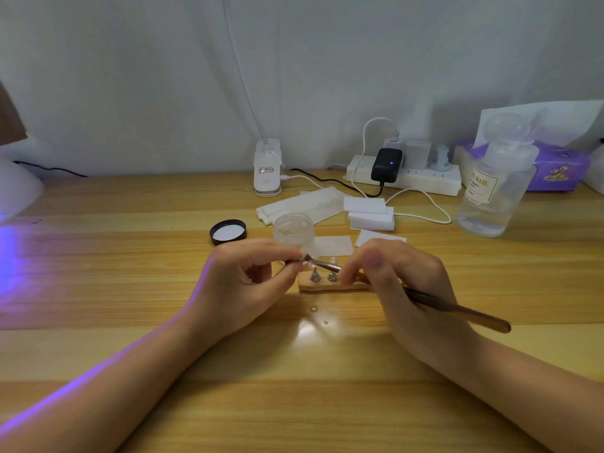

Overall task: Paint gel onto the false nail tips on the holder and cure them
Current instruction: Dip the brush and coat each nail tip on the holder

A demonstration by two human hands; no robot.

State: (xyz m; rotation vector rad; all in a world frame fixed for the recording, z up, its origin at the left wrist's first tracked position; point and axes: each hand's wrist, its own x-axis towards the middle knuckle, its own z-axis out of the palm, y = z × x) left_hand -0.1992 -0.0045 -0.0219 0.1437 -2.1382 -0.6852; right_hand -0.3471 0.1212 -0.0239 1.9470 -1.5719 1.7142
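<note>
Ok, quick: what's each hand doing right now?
Left hand: pinching one nail tip stand.
Right hand: gripping the brush, tip at the stand.

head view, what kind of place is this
Likely a home desk set up for nail work: a wooden table against a wall, a power strip with chargers, a bottle labelled "nail", a tissue box.
</note>
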